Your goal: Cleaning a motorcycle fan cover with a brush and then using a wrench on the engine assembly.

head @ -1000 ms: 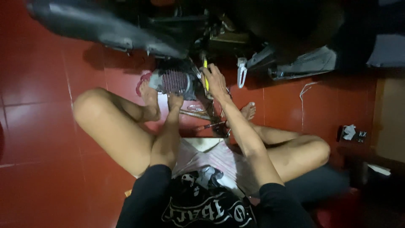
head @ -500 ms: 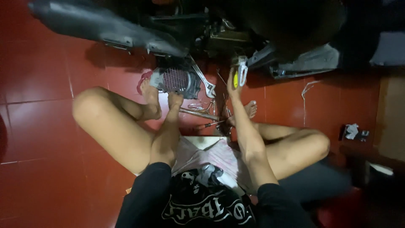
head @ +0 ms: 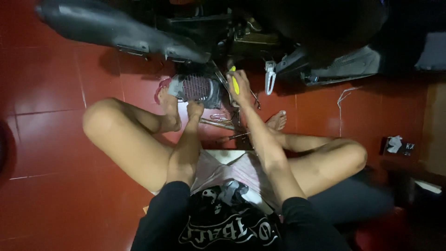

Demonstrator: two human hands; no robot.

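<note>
Right hand [head: 240, 88], fingers closed round a yellow-handled tool [head: 235, 82]; keep it square. Left hand [head: 195, 109] braces the ribbed part [head: 195, 89]; its finger closure cannot be told.

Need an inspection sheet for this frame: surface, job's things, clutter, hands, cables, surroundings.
Surface: red tiled floor; person sits on it, legs folded.
Job's things: finned grey engine part on the floor under the motorcycle; yellow-handled tool.
Clutter: loose metal tools between the feet.
Hands: left hand on the engine part's lower edge; right hand gripping the yellow-handled tool.
Cables: thin white wire on the floor at right.
Surroundings: dark motorcycle bodywork above; small dark box at right.
</note>
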